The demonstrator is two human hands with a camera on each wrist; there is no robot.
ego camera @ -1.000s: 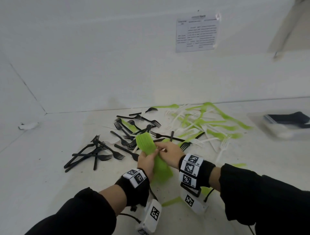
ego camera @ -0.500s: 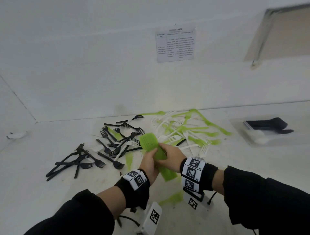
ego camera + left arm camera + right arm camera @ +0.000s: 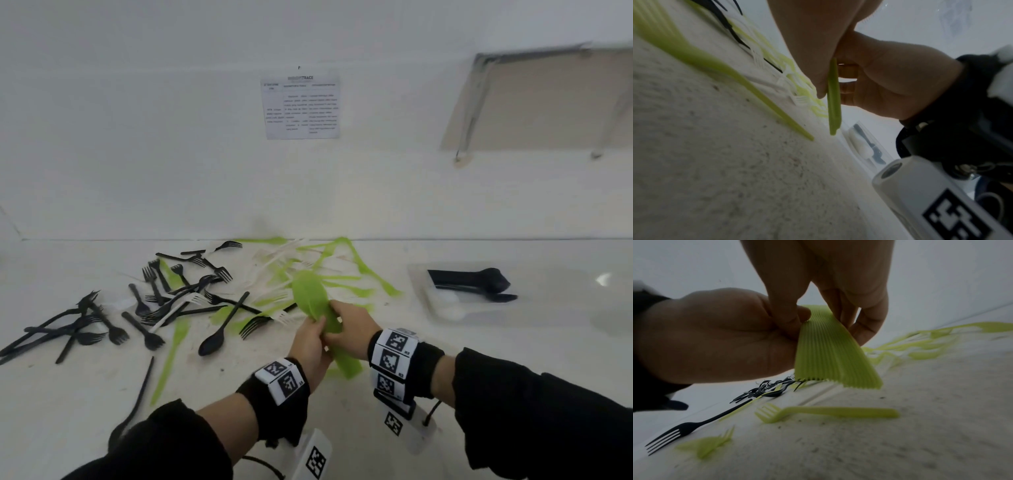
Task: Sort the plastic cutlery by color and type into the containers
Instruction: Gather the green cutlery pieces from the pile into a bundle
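Step in hand: both hands are squaring up a stacked bundle of lime-green plastic cutlery (image 3: 320,313) above the white tabletop (image 3: 342,428); the type is unclear from the blurred head end, so it is probably a green batch being gathered.
Left hand (image 3: 310,346): grasping the bundle, thumb and fingers closing on its handles.
Right hand (image 3: 349,330): pinching the same bundle from the other side, fingers (image 3: 865,327) curling behind the ribbed handle edges.
Where the rest is lying: loose black plastic forks and spoons (image 3: 154,305) and loose green and white plastic pieces (image 3: 308,267) are scattering the tabletop.
Container: a clear plastic tray (image 3: 431,308), already holding black and white pieces, is sitting to the right.
Next move: likely carrying the aligned bundle to a container, keeping the grip firm so the stack is not fanning out.
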